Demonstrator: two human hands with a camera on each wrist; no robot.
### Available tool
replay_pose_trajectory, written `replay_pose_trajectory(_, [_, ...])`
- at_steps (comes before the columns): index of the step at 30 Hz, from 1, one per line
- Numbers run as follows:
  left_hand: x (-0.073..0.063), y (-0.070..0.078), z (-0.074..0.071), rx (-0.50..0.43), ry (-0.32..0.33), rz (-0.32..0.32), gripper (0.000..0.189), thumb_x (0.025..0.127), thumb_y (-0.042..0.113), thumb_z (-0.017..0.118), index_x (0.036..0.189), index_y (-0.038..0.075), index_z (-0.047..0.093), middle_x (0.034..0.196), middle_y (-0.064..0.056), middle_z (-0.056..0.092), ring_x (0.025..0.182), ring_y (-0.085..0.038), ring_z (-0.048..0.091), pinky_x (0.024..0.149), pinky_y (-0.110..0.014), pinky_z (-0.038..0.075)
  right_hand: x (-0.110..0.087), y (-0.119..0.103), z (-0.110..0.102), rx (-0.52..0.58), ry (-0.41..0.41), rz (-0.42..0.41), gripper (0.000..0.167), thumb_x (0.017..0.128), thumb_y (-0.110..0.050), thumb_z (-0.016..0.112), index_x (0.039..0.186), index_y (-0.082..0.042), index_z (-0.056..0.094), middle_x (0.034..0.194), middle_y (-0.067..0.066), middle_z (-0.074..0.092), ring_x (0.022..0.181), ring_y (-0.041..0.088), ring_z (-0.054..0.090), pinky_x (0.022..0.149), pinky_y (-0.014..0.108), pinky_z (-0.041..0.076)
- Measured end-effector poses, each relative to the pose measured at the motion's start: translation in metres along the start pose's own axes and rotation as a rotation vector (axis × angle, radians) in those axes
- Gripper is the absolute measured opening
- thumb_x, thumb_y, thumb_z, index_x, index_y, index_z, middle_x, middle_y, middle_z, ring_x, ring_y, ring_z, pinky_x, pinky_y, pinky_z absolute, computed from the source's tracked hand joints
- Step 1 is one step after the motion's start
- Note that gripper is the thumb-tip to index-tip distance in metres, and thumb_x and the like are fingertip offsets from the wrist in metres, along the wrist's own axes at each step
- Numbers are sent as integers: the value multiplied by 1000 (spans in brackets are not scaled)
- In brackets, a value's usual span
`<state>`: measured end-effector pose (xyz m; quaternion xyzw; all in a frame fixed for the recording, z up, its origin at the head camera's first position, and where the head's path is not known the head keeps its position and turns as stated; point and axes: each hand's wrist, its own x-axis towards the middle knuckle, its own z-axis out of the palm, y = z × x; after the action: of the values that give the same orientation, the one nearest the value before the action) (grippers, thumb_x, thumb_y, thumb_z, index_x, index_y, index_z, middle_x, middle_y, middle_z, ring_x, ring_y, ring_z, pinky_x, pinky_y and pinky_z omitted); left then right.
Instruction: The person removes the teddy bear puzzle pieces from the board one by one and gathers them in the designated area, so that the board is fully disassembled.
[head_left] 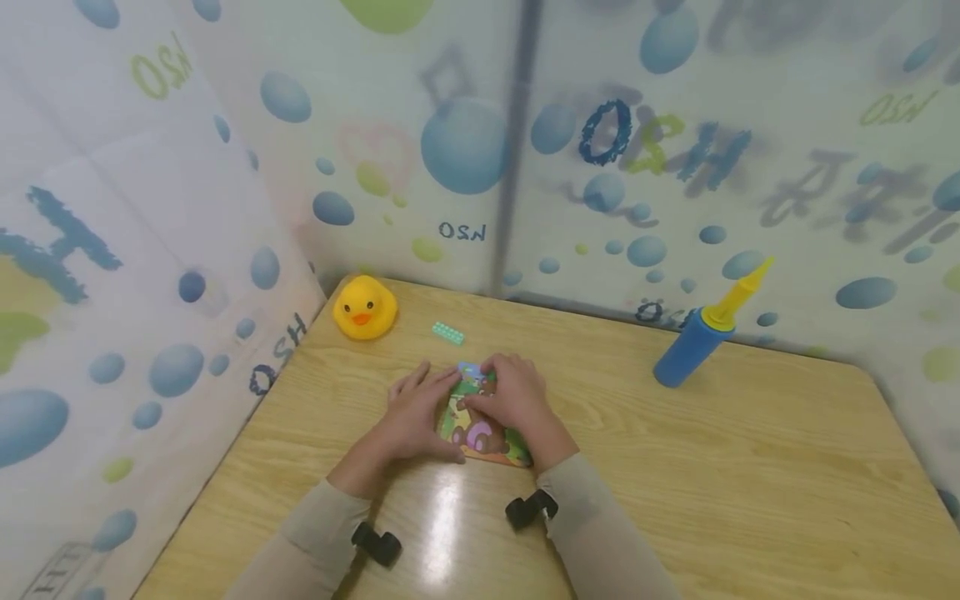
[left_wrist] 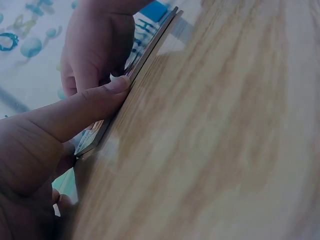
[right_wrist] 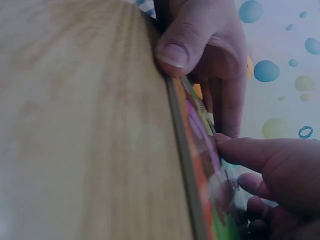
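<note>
Lying on the worktop, a bear picture board meets the left hand, thumb and fingers spread apart along its edges; the right hand bends over it, whether pinching anything I cannot tell.

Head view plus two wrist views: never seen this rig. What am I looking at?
No machine here: a person works bare-handed. The head view comes from a camera worn on the head, looking forward and down; the other two come from a camera on each wrist (seemingly the black devices), looking at that hand's work. On the wooden table are a flat picture board, a yellow duck, a small teal studded strip and a blue-and-yellow pump. The left hand holds the board along its edges, thumb on the side nearest the person. The right hand has its thumb and fingertips on the board's face; whether they pinch a loose piece, I can't tell.
</note>
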<state>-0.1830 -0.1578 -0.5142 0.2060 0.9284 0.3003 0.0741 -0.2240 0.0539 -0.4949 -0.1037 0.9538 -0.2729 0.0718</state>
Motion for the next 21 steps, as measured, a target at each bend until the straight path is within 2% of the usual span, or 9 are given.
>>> replay_pose_trajectory(5, [0, 3, 1, -6, -2, 8, 133, 57, 50, 103, 166, 12, 38, 173, -4, 31, 161, -47, 5, 122, -67, 4, 1, -1, -5, 26, -31, 38, 67, 75, -54, 95, 123, -16, 68, 113, 1, 65, 111, 31, 55, 96, 53, 44])
replay_pose_trajectory(9, [-1, 3, -1, -2, 0, -3, 135, 56, 49, 104, 167, 13, 36, 173, -4, 31, 161, -46, 6, 122, -66, 4, 1, -2, -2, 48, -2, 35, 68, 73, -54, 97, 121, -15, 68, 116, 1, 65, 109, 29, 56, 97, 53, 44])
replay_pose_trajectory(16, [-1, 1, -2, 2, 8, 1, 133, 57, 50, 103, 167, 12, 38, 173, -5, 33, 160, -48, 7, 121, -67, 7, 1, 2, 3, 138, 69, -41, 65, 72, -46, 99, 122, -13, 74, 124, 3, 72, 117, 29, 64, 106, 52, 46])
replay_pose_trajectory(21, [0, 0, -1, 5, 6, -1, 133, 56, 51, 103, 166, 12, 38, 173, -4, 32, 160, -48, 7, 121, -67, 6, 3, 8, 6, 146, 70, -91, 72, 75, -44, 98, 134, -11, 73, 135, 7, 71, 127, 30, 63, 113, 51, 45])
